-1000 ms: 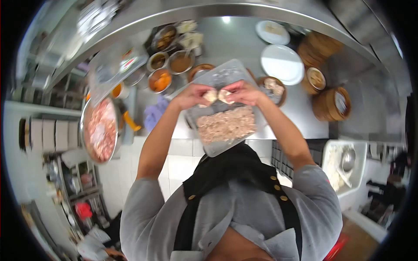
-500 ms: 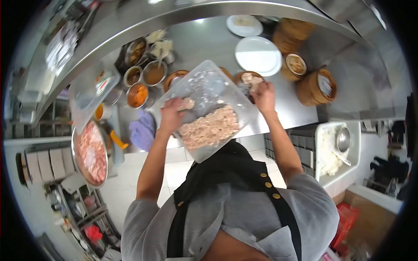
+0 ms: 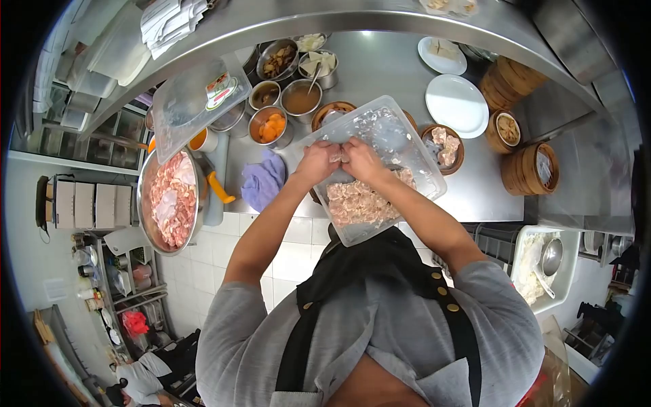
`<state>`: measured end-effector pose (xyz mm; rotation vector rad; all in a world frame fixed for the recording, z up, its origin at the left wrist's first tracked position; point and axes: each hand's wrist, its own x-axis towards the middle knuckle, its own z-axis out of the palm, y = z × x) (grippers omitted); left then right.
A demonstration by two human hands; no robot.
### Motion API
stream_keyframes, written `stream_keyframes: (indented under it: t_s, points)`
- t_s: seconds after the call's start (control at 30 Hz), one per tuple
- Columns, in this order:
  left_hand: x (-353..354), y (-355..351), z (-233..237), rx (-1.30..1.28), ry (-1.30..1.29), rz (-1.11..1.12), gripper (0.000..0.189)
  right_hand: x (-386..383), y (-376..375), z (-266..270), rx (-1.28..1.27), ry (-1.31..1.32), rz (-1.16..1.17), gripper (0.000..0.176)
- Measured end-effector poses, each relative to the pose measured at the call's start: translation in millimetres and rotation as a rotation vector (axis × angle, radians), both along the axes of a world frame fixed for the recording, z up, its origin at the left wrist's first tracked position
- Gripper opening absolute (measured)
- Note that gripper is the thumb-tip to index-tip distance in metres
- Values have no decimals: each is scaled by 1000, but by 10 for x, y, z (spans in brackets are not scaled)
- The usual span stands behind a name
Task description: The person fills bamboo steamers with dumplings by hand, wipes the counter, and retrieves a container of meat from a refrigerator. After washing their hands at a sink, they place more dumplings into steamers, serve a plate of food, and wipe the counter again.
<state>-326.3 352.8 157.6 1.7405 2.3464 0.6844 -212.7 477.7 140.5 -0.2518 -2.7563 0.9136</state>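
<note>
My left hand (image 3: pixel 317 163) and my right hand (image 3: pixel 363 160) meet above a clear plastic tub (image 3: pixel 422 163). Their closed fingertips pinch a small pale piece of meat (image 3: pixel 339 156), largely covered by the fingers. Pale pink pieces of meat (image 3: pixel 356 202) lie packed together along the tub's near side, and white smears mark its bare far side. To the right of the tub, a round bamboo steamer (image 3: pixel 458 161) holds several similar pieces. Another steamer (image 3: pixel 332 107) is partly hidden behind the tub.
Left stand a large steel bowl of raw meat (image 3: pixel 173 200), a yellow-orange handle (image 3: pixel 218 186), a purple cloth (image 3: pixel 264 180) and a bowl of orange pieces (image 3: pixel 272 127). A clear lid (image 3: pixel 196 108) overhangs the bowls. Right are a white plate (image 3: pixel 458 105) and stacked steamers (image 3: pixel 530 169).
My right hand has left the steamer on the right and come in over the tub to meet my left hand. The view has shifted, so the counter sits further right.
</note>
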Motion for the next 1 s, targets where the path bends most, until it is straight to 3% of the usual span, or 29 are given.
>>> stream_keyframes:
  t_s: [0.1, 0.2, 0.27, 0.3, 0.37, 0.4, 0.47, 0.53, 0.63, 0.73, 0.9, 1.0]
  points:
    - [-110, 28, -166, 44, -67, -46, 26, -40, -48, -198, 72, 79, -137, 29]
    - [-197, 50, -12, -4, -148, -190, 25, 36, 22, -1, -84, 91, -154, 29]
    - [-257, 76, 110, -64, -268, -214, 29, 21, 230, 73, -227, -2, 74, 37]
    - [-290, 83, 180, -120, -386, -231, 33, 7, 290, 96, -225, -1, 66, 37]
    - [-312, 69, 358, -150, -392, -223, 35, 65, 415, 160, -636, -183, 88, 36]
    - [-284, 136, 394, -177, -402, -226, 37, 197, 489, 200, -628, -182, 39, 36]
    - [-279, 97, 185, -175, -162, -253, 46, 483, 601, 499, -561, 115, -97, 40]
    - [-144, -15, 136, -185, -97, -216, 51, 903, 972, 626, -82, 321, -217, 39]
    - [-15, -23, 280, -120, -76, -113, 58, 1345, 1385, 688, -9, 147, -329, 35]
    - [124, 96, 377, 8, -178, -66, 57, 1468, 1552, 443, 177, 64, -110, 37]
    - [403, 119, 352, 76, -228, -18, 52, 1491, 1547, 326, 282, -77, -121, 43]
    - [565, -130, 375, 204, -138, 218, 49, 1704, 1639, 490, 121, -8, -495, 33]
